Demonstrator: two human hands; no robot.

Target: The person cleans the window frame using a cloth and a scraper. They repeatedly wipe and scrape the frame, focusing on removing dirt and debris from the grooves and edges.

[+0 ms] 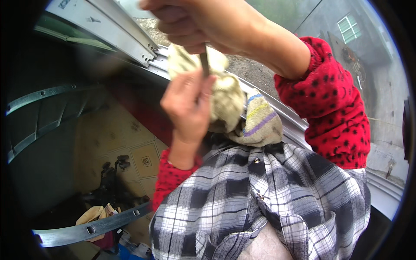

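Both of my hands are on a narrow dark flat strip (204, 63), whose kind I cannot make out. My right hand (186, 21) is closed round its upper end, high in the view and partly cut off by the edge. Below it, my left hand (187, 104) has its fingers closed about the lower end. A crumpled cream cloth (227, 97) lies over the window sill, right behind and beside my left hand. Against it rests a beige cloth (264, 123) with blue, yellow and purple stripes, close to my plaid shirt (260, 186).
A metal window track (292, 119) runs diagonally past me, with a white window frame (104, 26) at upper left. Outside are rough ground and a grey wall. Below left, curved perforated metal strips (93, 227) cross above a tiled floor (145, 160) with a black wheeled base (112, 177) and bags.
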